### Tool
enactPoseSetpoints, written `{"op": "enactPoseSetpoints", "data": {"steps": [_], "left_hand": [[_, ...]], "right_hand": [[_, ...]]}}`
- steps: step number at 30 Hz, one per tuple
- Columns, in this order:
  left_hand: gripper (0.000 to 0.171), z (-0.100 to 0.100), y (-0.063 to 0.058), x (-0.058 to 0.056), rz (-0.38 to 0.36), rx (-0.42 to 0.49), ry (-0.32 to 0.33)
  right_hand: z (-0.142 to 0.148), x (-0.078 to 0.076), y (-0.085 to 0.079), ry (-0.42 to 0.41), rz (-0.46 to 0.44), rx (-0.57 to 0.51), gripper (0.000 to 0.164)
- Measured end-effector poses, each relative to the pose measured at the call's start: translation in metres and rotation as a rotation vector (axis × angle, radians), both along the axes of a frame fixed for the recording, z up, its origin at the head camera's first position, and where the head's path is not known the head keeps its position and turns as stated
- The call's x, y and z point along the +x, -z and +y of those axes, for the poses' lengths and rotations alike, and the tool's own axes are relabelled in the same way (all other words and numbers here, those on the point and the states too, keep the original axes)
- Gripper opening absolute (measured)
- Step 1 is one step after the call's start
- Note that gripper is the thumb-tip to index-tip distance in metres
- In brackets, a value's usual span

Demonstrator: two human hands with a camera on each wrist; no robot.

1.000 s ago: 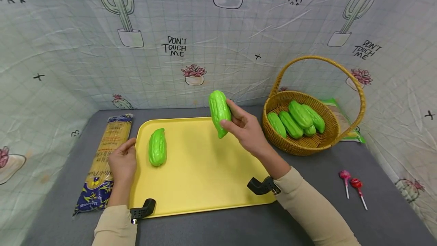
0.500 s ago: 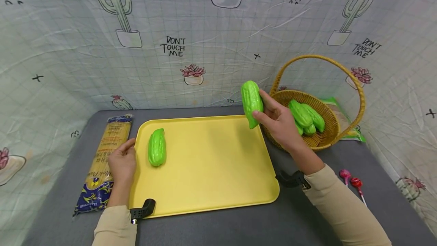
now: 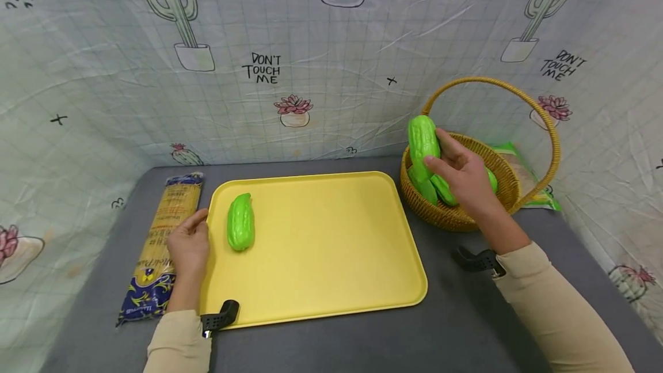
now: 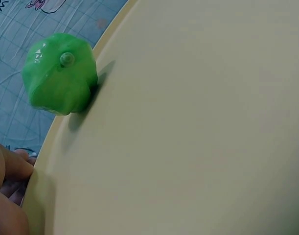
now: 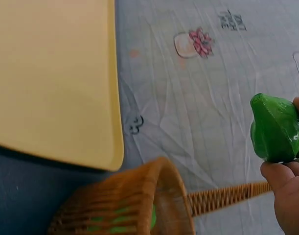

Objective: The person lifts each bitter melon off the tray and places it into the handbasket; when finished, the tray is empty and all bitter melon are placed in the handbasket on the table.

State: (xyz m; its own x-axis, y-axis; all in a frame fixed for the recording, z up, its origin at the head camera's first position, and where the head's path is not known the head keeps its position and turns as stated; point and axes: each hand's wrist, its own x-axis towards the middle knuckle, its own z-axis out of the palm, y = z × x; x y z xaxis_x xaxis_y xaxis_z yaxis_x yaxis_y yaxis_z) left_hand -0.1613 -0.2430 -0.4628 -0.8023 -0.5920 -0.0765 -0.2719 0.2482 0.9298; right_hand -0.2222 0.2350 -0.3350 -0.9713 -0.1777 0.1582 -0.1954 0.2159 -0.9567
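Observation:
My right hand (image 3: 468,180) holds a bright green bitter melon (image 3: 423,145) between thumb and fingers, raised over the left side of a wicker basket (image 3: 440,217). That same bitter melon (image 5: 275,128) hangs tilted from my fingertips in the right wrist view. Several more bitter melons lie in the basket, partly hidden by my hand. Another bitter melon (image 3: 240,222) lies lengthwise on the left part of a yellow tray (image 3: 331,246). My left hand (image 3: 189,243) rests at the tray's left edge, fingertips touching the rim, with nothing seen in its grasp.
A pack of spaghetti (image 3: 166,235) lies left of the tray, beside my left hand. Behind the basket a green-edged bag (image 3: 525,174) is partly hidden. The basket's tall handle (image 3: 555,148) arches above it. A printed cloth (image 3: 331,73) hangs behind the grey table.
My right hand has carried the bitter melon rightward from above the tray to above the basket. My sleeve now covers the two lollipops on the right. The left hand has stayed put.

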Motion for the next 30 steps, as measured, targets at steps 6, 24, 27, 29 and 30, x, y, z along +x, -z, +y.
{"op": "enactPoseSetpoints", "data": {"steps": [6, 24, 27, 29, 30], "left_hand": [[0.038, 0.000, -0.002, 0.001, -0.012, -0.021, -0.003], [0.037, 0.000, 0.001, 0.000, -0.021, -0.010, -0.011], [0.037, 0.000, 0.001, 0.000, -0.019, 0.001, -0.007], [0.038, 0.000, 0.000, 0.000, -0.018, 0.006, -0.004], [0.038, 0.000, 0.000, 0.000, -0.019, 0.007, -0.003]], "right_hand": [[0.021, -0.006, 0.000, 0.033, -0.063, 0.035, 0.076], [0.059, -0.025, 0.028, 0.041, -0.323, 0.258, 0.080], [0.062, -0.027, 0.034, 0.020, -0.327, 0.256, 0.080], [0.064, -0.028, 0.036, 0.009, -0.324, 0.258, 0.079], [0.064, -0.028, 0.036, 0.005, -0.323, 0.260, 0.078]]}}
